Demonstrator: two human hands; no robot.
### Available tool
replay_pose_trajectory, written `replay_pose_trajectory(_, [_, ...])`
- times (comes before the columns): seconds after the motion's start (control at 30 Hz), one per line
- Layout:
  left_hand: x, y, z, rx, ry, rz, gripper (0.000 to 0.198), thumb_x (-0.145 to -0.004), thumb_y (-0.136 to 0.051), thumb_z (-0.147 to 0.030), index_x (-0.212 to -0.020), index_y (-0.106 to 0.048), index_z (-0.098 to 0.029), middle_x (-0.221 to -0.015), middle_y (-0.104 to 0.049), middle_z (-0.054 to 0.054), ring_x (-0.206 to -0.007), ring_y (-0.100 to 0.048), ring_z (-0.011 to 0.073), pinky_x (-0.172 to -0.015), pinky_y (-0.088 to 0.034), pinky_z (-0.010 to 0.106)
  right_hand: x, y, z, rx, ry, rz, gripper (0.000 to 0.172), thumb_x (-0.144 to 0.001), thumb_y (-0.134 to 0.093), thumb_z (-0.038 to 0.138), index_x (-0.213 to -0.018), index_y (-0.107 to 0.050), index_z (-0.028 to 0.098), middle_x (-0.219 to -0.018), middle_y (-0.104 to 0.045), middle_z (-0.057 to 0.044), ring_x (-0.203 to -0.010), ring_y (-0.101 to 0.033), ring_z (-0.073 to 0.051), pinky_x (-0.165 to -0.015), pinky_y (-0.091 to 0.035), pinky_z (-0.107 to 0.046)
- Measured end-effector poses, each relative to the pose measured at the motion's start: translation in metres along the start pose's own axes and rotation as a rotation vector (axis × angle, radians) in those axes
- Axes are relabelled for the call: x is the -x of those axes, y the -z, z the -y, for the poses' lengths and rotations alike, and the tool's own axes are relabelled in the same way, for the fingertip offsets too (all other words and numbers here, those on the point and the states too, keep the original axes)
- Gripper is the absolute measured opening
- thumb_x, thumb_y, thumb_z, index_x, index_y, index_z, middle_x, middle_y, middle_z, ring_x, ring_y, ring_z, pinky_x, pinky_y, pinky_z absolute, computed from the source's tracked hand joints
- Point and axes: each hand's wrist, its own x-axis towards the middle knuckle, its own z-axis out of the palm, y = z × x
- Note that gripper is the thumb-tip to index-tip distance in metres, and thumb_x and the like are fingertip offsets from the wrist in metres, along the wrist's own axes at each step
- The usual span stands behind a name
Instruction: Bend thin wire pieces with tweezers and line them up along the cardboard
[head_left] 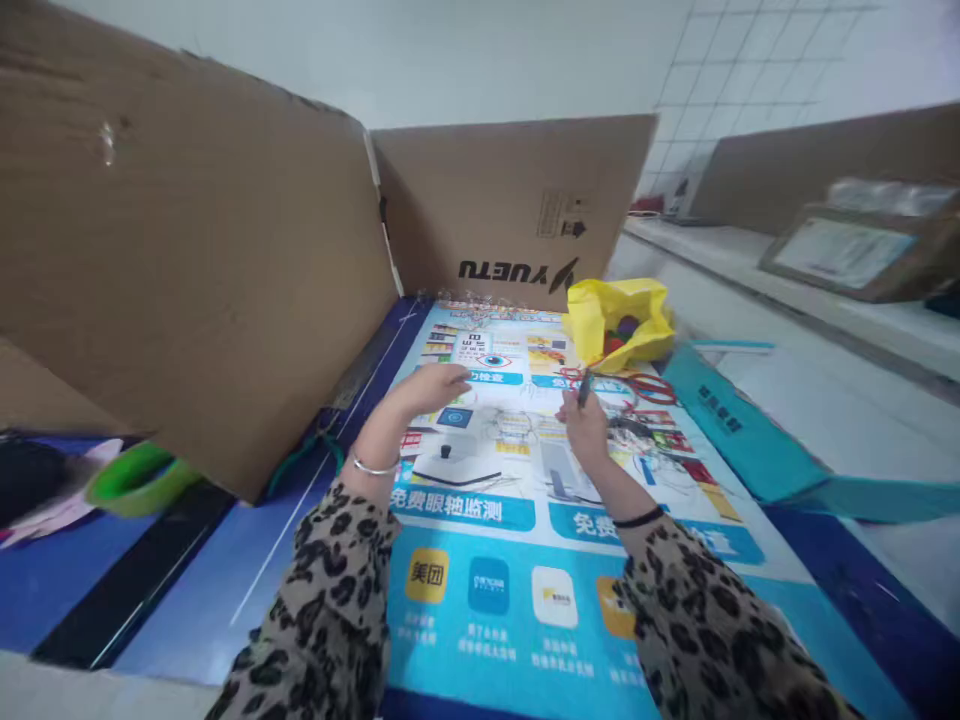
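My left hand rests palm down on a printed blue and white poster that covers the table, its fingers curled a little and pressed to the paper. My right hand is closed round a thin dark tool that points up and away from me. Thin wires and small parts lie on the poster just right of that hand. Both arms wear leopard-print sleeves; a silver bangle sits on the left wrist, a dark band on the right.
Tall cardboard sheets stand at the left and at the back. A yellow plastic bag with coloured bits sits behind the right hand, red loops beside it. A green tape roll lies far left. A teal strip lies at the right.
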Motion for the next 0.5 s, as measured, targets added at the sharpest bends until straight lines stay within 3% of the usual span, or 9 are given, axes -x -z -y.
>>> replay_pose_trajectory(0.13, [-0.016,-0.051,-0.042,-0.002,-0.015,0.021,0.043,-0.087,-0.037,-0.038,-0.126,-0.045,-0.019,-0.131,-0.048,0.008,-0.12,-0.043,0.0208,-0.098,-0.034,0.032,-0.002,-0.002,0.003,-0.026,0.02,0.039,0.033,-0.076,-0.041,0.053,-0.081,-0.046,0.02,-0.058,-0.056,0.002,-0.054,-0.059,-0.016,-0.059,-0.045,-0.029])
replay_pose_trajectory(0.27, [-0.023,-0.094,-0.06,-0.085,0.039,0.028,0.065,-0.078,-0.04,-0.062,-0.136,-0.024,-0.036,-0.148,-0.012,0.005,-0.134,-0.011,0.0352,-0.102,-0.019,0.055,-0.003,-0.005,0.003,-0.077,0.02,0.088,0.032,-0.076,-0.043,0.051,-0.081,-0.048,0.021,-0.058,-0.056,0.003,-0.051,-0.058,-0.014,-0.057,-0.046,-0.028])
replay_pose_trajectory(0.37, [-0.024,-0.11,-0.058,-0.124,-0.017,0.107,0.068,-0.076,-0.028,-0.071,-0.136,-0.022,-0.039,-0.149,-0.011,0.003,-0.134,-0.007,0.0347,-0.103,-0.012,0.057,-0.004,-0.007,0.003,-0.114,0.001,0.114,0.031,-0.074,-0.046,0.051,-0.08,-0.049,0.021,-0.059,-0.056,0.003,-0.05,-0.058,-0.014,-0.054,-0.047,-0.027])
replay_pose_trajectory(0.5, [-0.025,-0.113,-0.049,-0.147,-0.063,0.122,0.071,-0.077,-0.018,-0.072,-0.138,-0.019,-0.036,-0.148,-0.013,0.003,-0.135,-0.007,0.03,-0.105,-0.01,0.052,-0.006,-0.009,0.003,-0.156,-0.026,0.118,0.03,-0.074,-0.046,0.05,-0.082,-0.049,0.021,-0.06,-0.056,0.004,-0.05,-0.058,-0.013,-0.052,-0.048,-0.026])
